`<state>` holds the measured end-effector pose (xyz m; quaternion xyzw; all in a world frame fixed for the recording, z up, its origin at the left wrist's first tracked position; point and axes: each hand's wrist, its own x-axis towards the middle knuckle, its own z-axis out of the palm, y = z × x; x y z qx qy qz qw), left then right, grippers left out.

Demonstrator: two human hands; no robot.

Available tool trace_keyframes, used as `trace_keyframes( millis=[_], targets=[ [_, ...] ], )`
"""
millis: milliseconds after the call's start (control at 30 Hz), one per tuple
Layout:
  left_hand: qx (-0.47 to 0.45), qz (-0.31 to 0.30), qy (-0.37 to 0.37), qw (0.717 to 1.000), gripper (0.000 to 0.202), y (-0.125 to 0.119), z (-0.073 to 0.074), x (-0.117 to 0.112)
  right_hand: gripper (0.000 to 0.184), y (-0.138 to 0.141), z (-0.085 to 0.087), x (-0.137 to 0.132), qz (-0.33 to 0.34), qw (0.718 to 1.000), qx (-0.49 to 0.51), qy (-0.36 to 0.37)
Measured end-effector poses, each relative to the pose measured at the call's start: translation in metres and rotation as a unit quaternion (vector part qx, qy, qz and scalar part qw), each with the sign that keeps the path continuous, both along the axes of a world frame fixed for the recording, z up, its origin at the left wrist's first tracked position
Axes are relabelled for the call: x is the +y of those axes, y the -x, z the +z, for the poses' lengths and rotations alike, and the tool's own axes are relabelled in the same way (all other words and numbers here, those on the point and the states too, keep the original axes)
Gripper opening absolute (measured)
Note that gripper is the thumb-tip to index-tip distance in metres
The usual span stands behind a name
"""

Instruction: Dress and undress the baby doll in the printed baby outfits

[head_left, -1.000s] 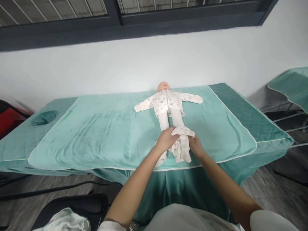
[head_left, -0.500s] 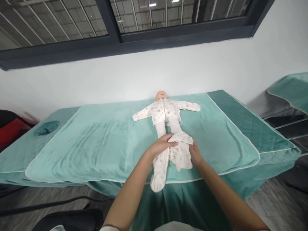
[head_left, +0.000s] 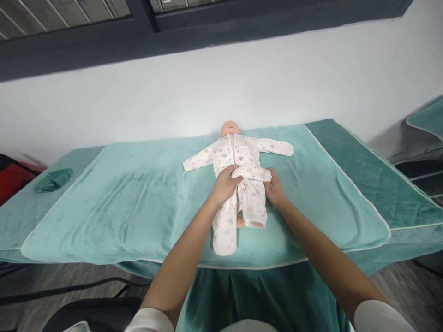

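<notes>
Room: a green bed (head_left: 363,161) along a white wall (head_left: 194,92), above a grey floor (head_left: 83,273).
Black seat (head_left: 93,313): near left, beside the bed, partly cut off.
Sheet (head_left: 121,203): paler green with a white edge, spread over most of the bed.
Trousers (head_left: 225,230): white with small prints, over the legs of a doll (head_left: 230,128), right of the sheet's middle; the left leg reaches nearer than the right, and a little pink of the doll shows between them.
Left hand (head_left: 225,183): fingers pinching the bunched waistband (head_left: 253,173) at its left, thumb on top.
Right hand (head_left: 274,186): fingers closed on the waistband's right end, tips partly hidden.
Jacket (head_left: 223,150): similar print, sleeves stretched left and right, beyond the waistband.
Doll: on its back, head farthest, near the wall.
Window frame (head_left: 86,48): dark, high on the wall.
</notes>
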<state>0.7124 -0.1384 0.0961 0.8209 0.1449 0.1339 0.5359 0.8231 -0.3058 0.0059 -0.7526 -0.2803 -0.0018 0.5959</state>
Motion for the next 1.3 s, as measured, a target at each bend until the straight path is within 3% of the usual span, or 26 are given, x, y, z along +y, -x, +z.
trace_keyframes(
  millis=[233, 367, 467, 533, 600, 667, 767, 933, 1033, 1167, 1300],
  targets=[
    [-0.066, 0.052, -0.008, 0.996, 0.015, -0.022, -0.009, 0.017, 0.015, -0.032, 0.005, 0.019, 0.032, 0.999, -0.023, 0.027],
    [-0.091, 0.07, 0.025, 0.993, 0.019, -0.031, -0.015, 0.027, 0.015, -0.048, 0.027, 0.023, 0.06, 0.998, -0.018, 0.027],
    [-0.098, 0.067, 0.147, 0.982, 0.021, -0.025, -0.023, 0.029, 0.031, -0.057, 0.063, 0.026, 0.201, 0.979, 0.026, 0.018],
    [-0.112, 0.062, 0.244, 0.961, 0.025, -0.016, -0.03, 0.03, 0.041, -0.058, 0.086, 0.031, 0.345, 0.934, 0.08, 0.045],
    [-0.129, 0.048, 0.297, 0.945, 0.031, -0.007, -0.039, 0.031, 0.04, -0.053, 0.1, 0.039, 0.424, 0.895, 0.099, 0.097],
    [-0.141, 0.031, 0.32, 0.936, 0.037, -0.001, -0.048, 0.033, 0.039, -0.044, 0.1, 0.049, 0.417, 0.894, 0.074, 0.145],
    [-0.161, 0.035, 0.348, 0.923, 0.039, 0.003, -0.056, 0.036, 0.036, -0.03, 0.084, 0.057, 0.382, 0.908, 0.036, 0.171],
    [-0.181, 0.013, 0.367, 0.913, 0.043, 0.002, -0.057, 0.032, 0.03, -0.017, 0.064, 0.054, 0.33, 0.941, 0.069, 0.026],
    [-0.201, 0.033, 0.374, 0.905, 0.043, 0.002, -0.054, 0.027, 0.029, -0.015, 0.06, 0.054, 0.284, 0.953, 0.106, -0.012],
    [-0.153, 0.069, 0.323, 0.931, 0.048, 0.005, -0.058, 0.028, 0.036, -0.015, 0.052, 0.056, 0.247, 0.95, 0.186, -0.032],
    [-0.11, 0.039, 0.283, 0.952, 0.052, 0.007, -0.066, 0.033, 0.037, -0.012, 0.053, 0.057, 0.244, 0.941, 0.223, -0.073]
  ],
)
